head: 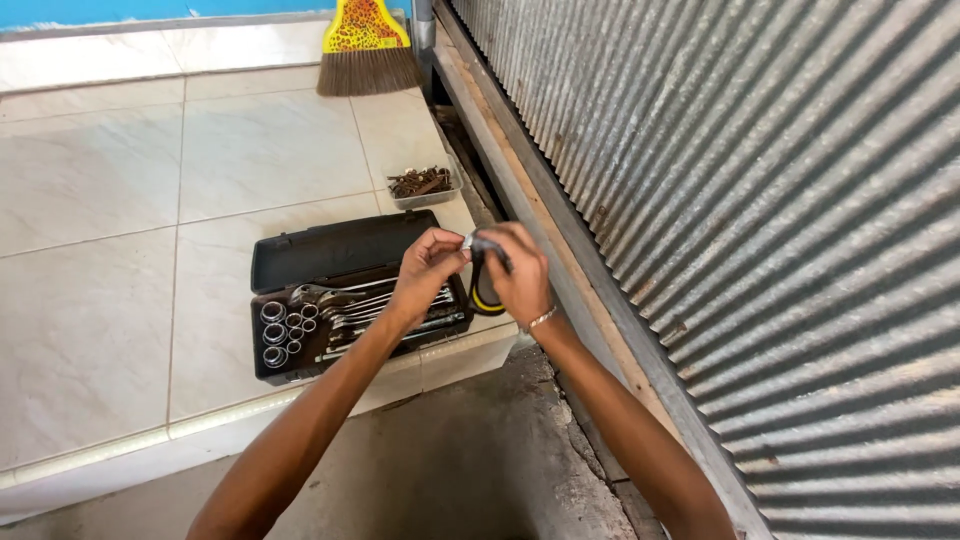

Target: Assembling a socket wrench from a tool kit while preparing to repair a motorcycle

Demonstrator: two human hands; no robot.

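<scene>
Above the open toolbox (330, 250), right hand (520, 278) wraps fingers around a black-yellow ratchet handle (487, 290), long axis hanging down, while left hand (425, 270) fingertips pinch the small socket (470, 240) at its top.

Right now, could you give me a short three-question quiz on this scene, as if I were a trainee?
1. True or false: the toolbox on the tiled floor is open.
2. What does the right hand grip?
A. a black and yellow handle
B. a paintbrush
C. a cup
3. What lies in the small tray beyond the toolbox?

Key: 1 true. 2 A; the left hand pinches the tool's metal tip. 3 Rusty nails or screws; too small to tell which.
</scene>
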